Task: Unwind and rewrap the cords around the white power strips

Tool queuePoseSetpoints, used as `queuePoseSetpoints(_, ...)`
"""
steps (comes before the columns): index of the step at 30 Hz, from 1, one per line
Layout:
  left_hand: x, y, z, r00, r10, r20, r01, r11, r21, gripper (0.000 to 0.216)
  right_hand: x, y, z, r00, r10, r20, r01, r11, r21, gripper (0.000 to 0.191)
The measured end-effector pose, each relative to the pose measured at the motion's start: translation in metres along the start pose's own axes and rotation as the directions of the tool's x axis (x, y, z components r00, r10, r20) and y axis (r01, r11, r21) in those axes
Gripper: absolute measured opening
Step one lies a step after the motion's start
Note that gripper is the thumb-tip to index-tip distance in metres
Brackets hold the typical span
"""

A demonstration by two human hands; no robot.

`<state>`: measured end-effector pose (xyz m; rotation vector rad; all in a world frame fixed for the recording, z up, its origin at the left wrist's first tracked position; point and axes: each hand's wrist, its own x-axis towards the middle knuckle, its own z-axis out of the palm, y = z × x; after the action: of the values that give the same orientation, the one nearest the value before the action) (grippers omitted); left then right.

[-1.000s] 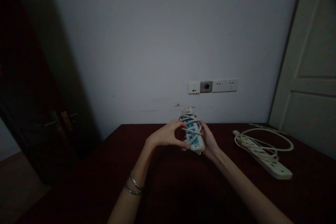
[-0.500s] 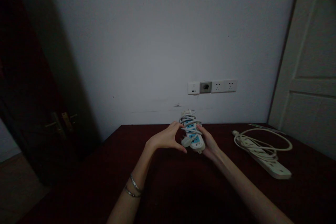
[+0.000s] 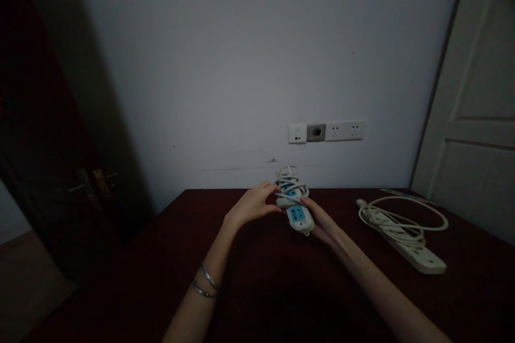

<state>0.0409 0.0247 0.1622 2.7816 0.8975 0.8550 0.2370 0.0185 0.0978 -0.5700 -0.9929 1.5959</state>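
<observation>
A white power strip with blue socket faces is held above the table, its grey-white cord looped round it. My right hand grips the strip from the right side, thumb across the edge near the cord. At the strip's left side, my left hand has its fingers and thumb closed around the white plug at the cord's end. The fingertips partly hide the plug. Silver bracelets circle the left wrist.
A second white power strip lies on the dark red table at right, its cord coiled over it. Wall sockets and a grey switch plate sit behind. A dark door with a handle stands left.
The plug has moved up and away along the strip, uncovering the nearest blue socket. My left thumb and fingers have drawn closer together around it. The right hand keeps its grip.
</observation>
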Motion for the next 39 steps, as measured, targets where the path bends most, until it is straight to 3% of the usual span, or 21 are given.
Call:
queuePoseSetpoints(5,0.003,0.007,0.003,0.996,-0.048,-0.074,0.049,0.999,0.018,0.062,0.000,0.002,-0.001,1.000,0.012,0.019,-0.012,1.000,0.020,0.031)
queuePoseSetpoints(14,0.005,0.011,0.009,0.981,-0.097,-0.168,0.116,0.988,0.104,0.058,0.001,0.005,-0.001,0.998,0.049,-0.041,-0.045,0.995,0.085,0.022)
queuePoseSetpoints(22,0.004,0.002,0.018,0.958,-0.128,-0.255,0.184,0.960,0.210,0.053,-0.002,0.006,0.012,0.999,-0.042,0.020,0.041,0.998,0.045,0.039)
queuePoseSetpoints(25,0.004,-0.001,0.017,0.966,-0.133,-0.223,0.168,0.974,0.149,0.056,-0.001,0.009,0.014,0.998,-0.062,0.030,0.061,0.998,0.025,0.040)
queuePoseSetpoints(29,0.002,-0.007,0.015,0.985,-0.052,-0.162,0.063,0.996,0.068,0.078,0.001,0.012,0.011,0.996,-0.083,-0.036,0.084,0.996,0.035,0.040)
queuePoseSetpoints(32,-0.003,-0.020,0.012,0.994,-0.111,-0.007,0.111,0.994,-0.005,0.098,0.003,0.013,0.005,0.992,-0.108,-0.069,0.109,0.994,0.012,0.043)
queuePoseSetpoints(35,-0.008,-0.037,0.010,0.924,-0.323,0.204,0.359,0.916,-0.177,0.103,0.006,0.014,-0.001,0.987,-0.136,-0.090,0.132,0.990,-0.045,0.048)
queuePoseSetpoints(37,-0.007,-0.044,0.013,0.858,-0.466,0.217,0.514,0.783,-0.350,0.093,0.008,0.016,-0.004,0.984,-0.152,-0.095,0.143,0.985,-0.094,0.052)
queuePoseSetpoints(39,-0.003,-0.048,0.020,0.800,-0.574,0.176,0.562,0.612,-0.556,0.079,0.010,0.018,-0.005,0.984,-0.158,-0.081,0.147,0.980,-0.132,0.056)
